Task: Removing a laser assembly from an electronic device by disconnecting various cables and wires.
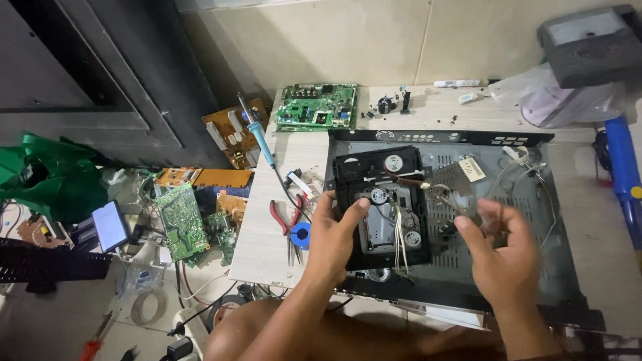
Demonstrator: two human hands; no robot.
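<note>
- The drive (384, 207), a black disc mechanism with its underside up, sits tilted over the open chassis (562, 267), toward the chassis's left half; its long axis runs away from us, near edge low, far edge toward the wall.
- Our left hand (332, 242) has hold of it at the near-left corner, thumb lying over the top face and fingers wrapped under the edge (so this hand carries the weight).
- A bundle of pale wires (400, 234) hangs from the drive's middle down toward the near edge; where they end we cannot tell.
- Our right hand (505, 251) is to the right of the drive, apart from it, fingers half curled and slightly blurred; it seems to pinch a thin metal tool (441, 195) whose tip points up and left onto the drive's right side, though the grip itself is hard to make out.
- So the drive lies left of the right hand, and the left hand is the nearer one, already touching it.
- Farther left on the tabletop (261, 254) lie red-handled pliers (284, 217) and a blue roll (301, 234), just beside the left wrist.
- Beyond them a blue-handled soldering iron (259, 137) slants across the table edge, and a green board (315, 107) rests by the wall (well apart from both hands).
</note>
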